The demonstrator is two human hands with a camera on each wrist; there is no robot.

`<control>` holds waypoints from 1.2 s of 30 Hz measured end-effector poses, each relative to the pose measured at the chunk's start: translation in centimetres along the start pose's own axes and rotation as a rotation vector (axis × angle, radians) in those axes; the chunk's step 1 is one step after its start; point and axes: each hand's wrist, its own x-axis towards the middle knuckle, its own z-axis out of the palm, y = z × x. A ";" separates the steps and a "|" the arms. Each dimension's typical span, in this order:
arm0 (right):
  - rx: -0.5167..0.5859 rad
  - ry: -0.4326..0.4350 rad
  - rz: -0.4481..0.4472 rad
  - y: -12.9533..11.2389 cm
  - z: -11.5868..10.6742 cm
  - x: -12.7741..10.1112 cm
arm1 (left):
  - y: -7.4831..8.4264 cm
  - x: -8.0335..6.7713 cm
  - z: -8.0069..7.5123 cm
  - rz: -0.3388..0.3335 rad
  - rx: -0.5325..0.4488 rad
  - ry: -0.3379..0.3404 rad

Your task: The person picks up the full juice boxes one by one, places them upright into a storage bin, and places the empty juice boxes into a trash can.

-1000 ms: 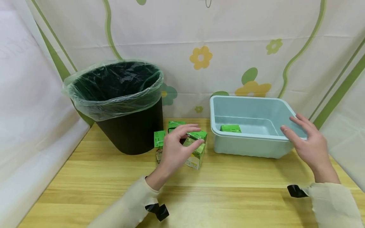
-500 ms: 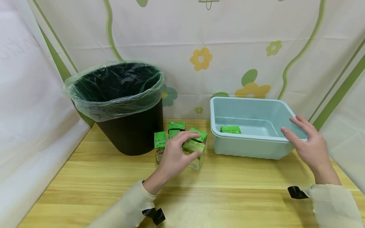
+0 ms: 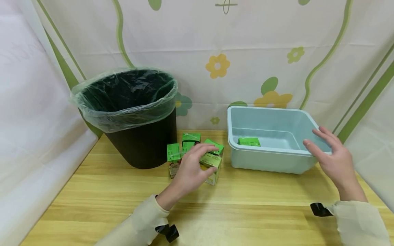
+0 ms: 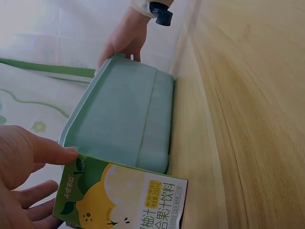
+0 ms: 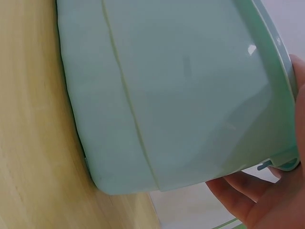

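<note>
My left hand is at the front juice carton, thumb on the near side and fingers reaching over its top. In the left wrist view the thumb touches the top edge of that yellow-and-green carton, the other fingers spread loosely beside it. Several more green-topped cartons stand close behind, partly hidden by the hand. My right hand holds the right end of a pale blue plastic bin, thumb over the rim and fingers under it on the outside. One green carton lies inside the bin.
A black trash can lined with a clear green bag stands left of the cartons. The bin and can stand near the back of the wooden table, before a flower-printed curtain.
My left hand has come lower, its thumb dropping along the near side of the front carton. The cartons stay in place, and my right hand remains on the bin. The view tilts up slightly.
</note>
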 end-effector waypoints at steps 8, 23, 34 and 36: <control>-0.013 0.011 -0.006 0.1 0.1 -0.1 | 0.0 -0.1 0.3 0.004 0.020 -0.002; -0.012 0.019 -0.009 0.3 0.1 0.0 | 0.1 -0.1 1.0 0.000 0.033 0.014; -0.017 0.028 -0.012 0.3 0.1 0.1 | 0.2 -0.1 1.4 0.028 0.024 0.047; -0.017 0.027 -0.011 0.3 0.1 0.1 | 0.0 -0.2 1.5 0.042 0.017 0.054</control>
